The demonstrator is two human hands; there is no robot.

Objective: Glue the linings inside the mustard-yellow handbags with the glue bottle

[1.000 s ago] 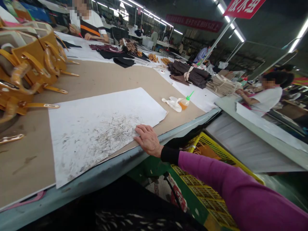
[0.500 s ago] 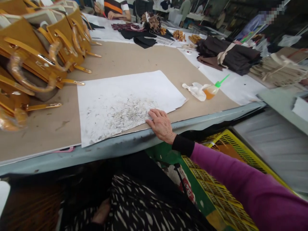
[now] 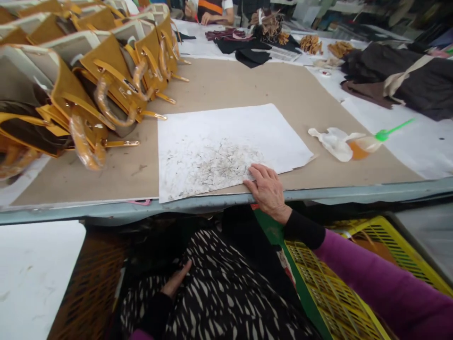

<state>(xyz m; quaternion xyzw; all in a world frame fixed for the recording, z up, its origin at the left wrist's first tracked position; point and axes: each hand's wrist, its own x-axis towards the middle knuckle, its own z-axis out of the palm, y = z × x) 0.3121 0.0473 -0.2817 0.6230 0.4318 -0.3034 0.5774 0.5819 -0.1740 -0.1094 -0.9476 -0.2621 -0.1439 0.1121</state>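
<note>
My right hand [image 3: 267, 191] lies palm down at the table's front edge, fingers stretched out, holding nothing. Its fingertips touch the near right edge of a white sheet of paper [image 3: 226, 125] marked with dark smudges and scratches. Down at my lap, my left hand [image 3: 177, 279] rests against a black-and-white patterned apron [image 3: 219, 283]. Its fingers look straight, though partly hidden. Right of the paper, a bottle of orange liquid [image 3: 361, 147] with a green nozzle lies beside a crumpled white cloth [image 3: 338, 144].
Rows of mustard handbags [image 3: 116, 85] with film-wrapped handles fill the table's left. Dark fabric bundles [image 3: 399, 75] lie at the right, black pieces [image 3: 253, 56] at the back. Yellow crates [image 3: 385, 231] stand below right. Across the table sits another person [image 3: 214, 12].
The view has swung left, so table things appear farther right and more handbags show. My right hand keeps its place at the paper's edge. More of my left hand shows at the apron.
</note>
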